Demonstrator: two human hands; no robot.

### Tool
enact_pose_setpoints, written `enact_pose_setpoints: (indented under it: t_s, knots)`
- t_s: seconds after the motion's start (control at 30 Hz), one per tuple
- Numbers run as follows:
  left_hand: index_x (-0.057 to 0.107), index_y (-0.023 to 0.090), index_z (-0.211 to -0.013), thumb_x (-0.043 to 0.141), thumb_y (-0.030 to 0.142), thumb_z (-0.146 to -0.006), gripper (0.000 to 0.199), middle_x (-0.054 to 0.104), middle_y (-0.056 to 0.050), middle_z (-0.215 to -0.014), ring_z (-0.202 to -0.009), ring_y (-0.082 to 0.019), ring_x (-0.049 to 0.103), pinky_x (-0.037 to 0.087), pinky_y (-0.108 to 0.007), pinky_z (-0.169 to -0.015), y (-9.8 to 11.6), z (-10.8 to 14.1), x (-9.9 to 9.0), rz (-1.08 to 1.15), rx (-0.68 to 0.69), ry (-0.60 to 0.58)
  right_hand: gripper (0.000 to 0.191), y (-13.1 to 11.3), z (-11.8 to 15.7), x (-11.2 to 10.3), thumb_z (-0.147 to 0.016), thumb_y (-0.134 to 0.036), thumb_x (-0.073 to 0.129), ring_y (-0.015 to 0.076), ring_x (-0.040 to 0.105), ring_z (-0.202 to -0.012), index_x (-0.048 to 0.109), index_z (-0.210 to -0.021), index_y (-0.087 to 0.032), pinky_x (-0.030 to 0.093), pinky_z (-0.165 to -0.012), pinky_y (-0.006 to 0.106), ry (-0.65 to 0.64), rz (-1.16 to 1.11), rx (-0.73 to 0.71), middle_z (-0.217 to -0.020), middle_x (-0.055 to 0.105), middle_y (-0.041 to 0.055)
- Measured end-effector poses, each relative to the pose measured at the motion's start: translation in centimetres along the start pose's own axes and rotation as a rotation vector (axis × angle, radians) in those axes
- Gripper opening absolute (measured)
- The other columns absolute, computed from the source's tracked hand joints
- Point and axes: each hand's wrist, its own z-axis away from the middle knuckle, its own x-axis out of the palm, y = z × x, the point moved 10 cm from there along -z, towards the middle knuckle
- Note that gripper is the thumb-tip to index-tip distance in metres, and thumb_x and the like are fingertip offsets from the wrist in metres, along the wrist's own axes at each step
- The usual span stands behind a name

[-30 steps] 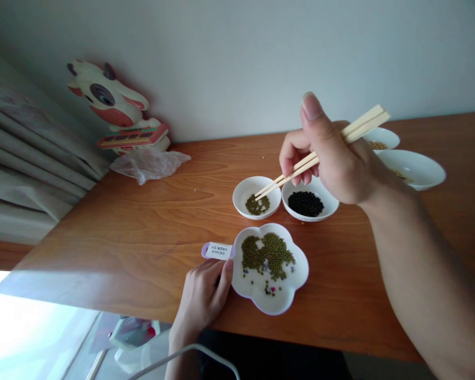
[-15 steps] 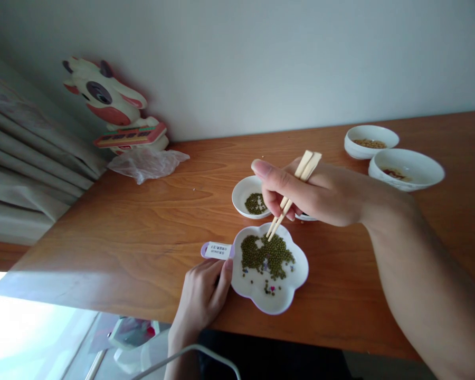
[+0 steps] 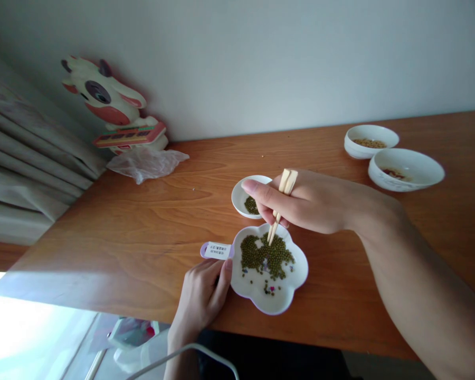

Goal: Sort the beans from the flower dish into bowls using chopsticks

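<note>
Pinched in my right hand (image 3: 312,203) is a pair of wooden chopsticks (image 3: 287,182). Their tips point down and meet the green mung beans (image 3: 277,258) in a white flower-shaped dish (image 3: 275,305). My left hand (image 3: 203,295) is closed on the dish's left edge, thumb on the rim just below its purple handle (image 3: 204,250), which bears a white label (image 3: 217,250). Behind the dish stands a small white bowl (image 3: 239,198) with more mung beans, partly covered by my right hand. Whether a bean sits between the chopstick tips is too small to tell.
At the back right are two white bowls, one with yellowish beans (image 3: 370,143), the other with reddish-brown bits (image 3: 396,173). A cow-shaped toy keyboard (image 3: 130,138) and a crumpled plastic bag (image 3: 148,163) lie back left. A pale cable (image 3: 182,352) crosses below the table's front edge.
My right hand has moved down and left, with the chopsticks now steeper and their tips slightly lower in the beans. My left hand and the dish have stayed put.
</note>
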Motion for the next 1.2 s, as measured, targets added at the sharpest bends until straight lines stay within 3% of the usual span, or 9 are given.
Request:
enact_pose_setpoints:
  t_s: [0.47,0.8,1.2]
  knots:
    - [0.050,0.019,-0.073,0.040,0.032,-0.107,0.037,0.063,-0.003,-0.074,-0.067,-0.014,0.052,0.038,-0.027,-0.068,0.2,-0.1,-0.1,0.001,-0.008,0.002,0.079,-0.5,-0.1,0.2,-0.098,-0.075,0.018,0.0105,0.050,-0.050,0.066,-0.073,-0.018,0.029,-0.057,0.033,0.004,-0.004,-0.088,-0.059,0.061,-0.0004]
    - [0.049,0.020,-0.074,0.040,0.033,-0.108,0.038,0.062,-0.002,-0.074,-0.067,-0.013,0.051,0.036,-0.027,-0.068,0.2,-0.1,0.0,-0.008,-0.015,-0.010,0.080,-1.8,-0.3,0.2,-0.099,-0.075,0.020,0.0098,0.046,-0.047,0.065,-0.065,-0.018,0.027,-0.057,0.032,0.025,0.031,-0.142,-0.052,0.055,-0.0021]
    - [0.049,0.019,-0.073,0.039,0.031,-0.107,0.037,0.064,-0.003,-0.073,-0.066,-0.014,0.052,0.038,-0.027,-0.067,0.4,-0.2,-0.1,-0.002,-0.006,0.003,0.079,-0.6,-0.2,-0.1,-0.099,-0.074,0.016,0.0096,0.046,-0.049,0.064,-0.069,-0.019,0.028,-0.056,0.032,0.013,0.003,-0.093,-0.054,0.055,-0.0027]
